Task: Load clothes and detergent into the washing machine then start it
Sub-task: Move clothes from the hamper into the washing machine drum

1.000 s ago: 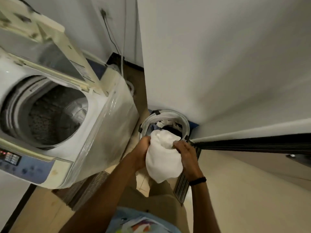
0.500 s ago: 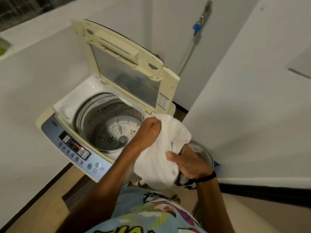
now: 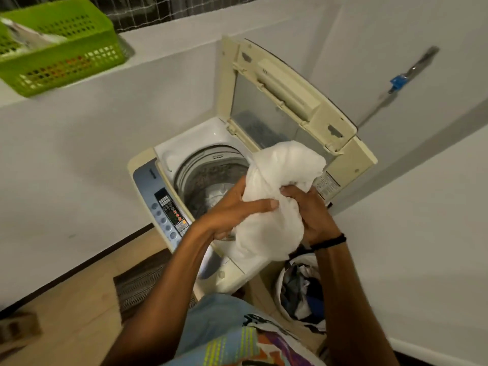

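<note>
A hamper [image 3: 283, 276] of mixed clothes sits on the floor at the person's right. Above it, both hands grip a bundled white cloth [image 3: 280, 178]: the left hand [image 3: 232, 212] wraps fingers and thumb around its near side, and the right hand [image 3: 313, 216] clutches the other. The bundle hangs over the washing machine [image 3: 184, 140]'s open drum [image 3: 200, 178]. Its lid [image 3: 280, 101] stands raised. A green basket [image 3: 60, 56] rests on the far ledge.

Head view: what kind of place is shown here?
Probably a home laundry corner: an open cream top-loading washing machine, a round hamper of mixed clothes beside it, and a white cloth bundle held over the machine.
</note>
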{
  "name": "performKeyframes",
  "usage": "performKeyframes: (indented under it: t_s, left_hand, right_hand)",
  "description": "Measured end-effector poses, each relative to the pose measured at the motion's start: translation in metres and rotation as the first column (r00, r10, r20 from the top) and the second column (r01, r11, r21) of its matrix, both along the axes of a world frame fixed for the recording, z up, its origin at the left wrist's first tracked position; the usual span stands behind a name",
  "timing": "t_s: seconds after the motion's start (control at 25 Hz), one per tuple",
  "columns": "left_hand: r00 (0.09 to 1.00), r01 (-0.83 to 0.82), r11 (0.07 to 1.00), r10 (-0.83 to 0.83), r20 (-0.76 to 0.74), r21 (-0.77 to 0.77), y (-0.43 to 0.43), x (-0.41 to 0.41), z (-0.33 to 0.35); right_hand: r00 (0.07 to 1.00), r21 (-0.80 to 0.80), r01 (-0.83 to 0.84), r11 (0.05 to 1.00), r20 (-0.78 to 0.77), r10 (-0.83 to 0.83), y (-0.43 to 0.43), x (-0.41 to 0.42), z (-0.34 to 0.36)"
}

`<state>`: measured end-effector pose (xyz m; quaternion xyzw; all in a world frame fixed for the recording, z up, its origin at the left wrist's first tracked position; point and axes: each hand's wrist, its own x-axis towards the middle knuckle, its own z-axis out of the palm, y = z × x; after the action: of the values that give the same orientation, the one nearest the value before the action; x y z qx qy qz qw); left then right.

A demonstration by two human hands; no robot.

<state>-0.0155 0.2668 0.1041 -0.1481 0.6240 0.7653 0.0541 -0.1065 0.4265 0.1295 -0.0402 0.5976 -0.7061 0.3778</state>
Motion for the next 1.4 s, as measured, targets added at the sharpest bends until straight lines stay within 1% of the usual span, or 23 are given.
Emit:
performKeyframes:
  t_s: [0.08,0.12,0.16,0.2,0.24,0.28,0.4,0.48,0.52,0.6,0.64,0.72,0.8,0.84,0.88,0.96,1.0,1.04,1.08,1.16,1.2,1.32,1.4]
  left_hand:
    - [0.987,-0.160,0.984,0.162,0.013,-0.076,-0.017,-0.010,-0.008]
    - [0.976,-0.217,0.972,0.219,0.008,-0.086,-0.024,-0.013,-0.014]
    - [0.964,-0.263,0.959,0.265,0.001,-0.109,-0.031,-0.017,-0.018]
    - [0.956,-0.291,0.945,0.293,-0.010,-0.150,-0.037,-0.021,-0.022]
    - [0.952,-0.304,0.934,0.305,-0.024,-0.190,-0.043,-0.025,-0.021]
    - [0.952,-0.303,0.924,0.303,-0.040,-0.233,-0.050,-0.031,-0.021]
    - [0.969,-0.248,0.887,0.218,-0.120,-0.389,-0.071,-0.046,-0.023]
    - [0.974,-0.219,0.851,0.161,-0.160,-0.477,-0.081,-0.053,-0.032]
    - [0.977,-0.205,0.840,0.148,-0.152,-0.503,-0.084,-0.056,-0.038]
    - [0.985,-0.171,0.836,0.135,-0.106,-0.521,-0.091,-0.058,-0.054]
    - [0.988,-0.153,0.836,0.128,-0.084,-0.527,-0.093,-0.059,-0.067]
    - [0.994,-0.101,0.834,0.111,-0.015,-0.543,-0.094,-0.060,-0.095]
    - [0.988,-0.030,0.841,0.105,0.109,-0.540,-0.091,-0.060,-0.124]
    - [0.974,0.031,0.824,0.101,0.201,-0.566,-0.089,-0.059,-0.136]
    - [0.945,0.132,0.784,0.086,0.316,-0.607,-0.088,-0.058,-0.148]
    - [0.794,0.414,0.631,0.102,0.600,-0.656,-0.084,-0.051,-0.166]
    - [0.730,0.489,0.586,0.132,0.671,-0.647,-0.080,-0.046,-0.172]
    - [0.711,0.510,0.571,0.142,0.689,-0.643,-0.074,-0.041,-0.177]
    - [0.723,0.494,0.574,0.147,0.676,-0.653,-0.067,-0.038,-0.174]
    - [0.789,0.427,0.575,0.141,0.599,-0.698,-0.050,-0.029,-0.176]
    - [0.817,0.386,0.575,0.149,0.556,-0.721,-0.040,-0.024,-0.176]
    - [0.889,0.262,0.589,0.162,0.429,-0.764,0.005,-0.014,-0.170]
    - [0.935,0.221,0.568,0.109,0.339,-0.793,0.042,-0.011,-0.167]
  right_hand:
    - [0.964,0.120,-0.038,0.992,-0.258,0.068,-0.014,-0.011,-0.012]
    - [0.941,0.170,-0.062,0.984,-0.320,0.115,-0.022,-0.015,-0.017]
    - [0.931,0.176,-0.072,0.982,-0.341,0.130,-0.030,-0.019,-0.021]
    - [0.939,0.139,-0.093,0.986,-0.316,0.133,-0.033,-0.023,-0.028]
    - [0.959,0.088,-0.105,0.991,-0.255,0.124,-0.036,-0.027,-0.033]
    - [0.968,0.043,-0.115,0.992,-0.219,0.122,-0.041,-0.029,-0.036]
    - [0.980,0.052,-0.066,0.996,-0.184,0.074,-0.061,-0.032,-0.042]
    - [0.966,0.073,-0.057,0.996,-0.247,0.074,-0.074,-0.034,-0.054]
    - [0.956,0.083,-0.042,0.996,-0.285,0.064,-0.079,-0.037,-0.063]
    - [0.943,0.108,0.001,0.994,-0.332,0.035,-0.088,-0.042,-0.078]
    - [0.929,0.143,0.004,0.990,-0.368,0.050,-0.091,-0.044,-0.086]
    - [0.900,0.271,0.005,0.962,-0.421,0.114,-0.094,-0.045,-0.107]
    - [0.890,0.397,-0.023,0.918,-0.410,0.200,-0.095,-0.047,-0.133]
    - [0.888,0.446,-0.036,0.894,-0.395,0.233,-0.095,-0.047,-0.142]
    - [0.900,0.501,-0.055,0.864,-0.349,0.260,-0.092,-0.048,-0.149]
    - [0.936,0.574,-0.126,0.809,-0.200,0.288,-0.083,-0.049,-0.161]
    - [0.949,0.606,-0.169,0.778,-0.114,0.295,-0.076,-0.047,-0.167]
    - [0.960,0.633,-0.186,0.751,-0.045,0.276,-0.067,-0.045,-0.173]
    - [0.974,0.636,-0.178,0.751,0.006,0.226,-0.056,-0.044,-0.182]
    - [0.989,0.546,-0.137,0.827,0.124,0.082,-0.033,-0.034,-0.190]
    - [0.987,0.504,-0.106,0.857,0.158,0.029,-0.021,-0.028,-0.192]
    - [0.970,0.436,0.049,0.899,0.192,-0.146,0.019,-0.006,-0.188]
    - [0.948,0.434,0.120,0.893,0.218,-0.234,0.051,0.007,-0.188]
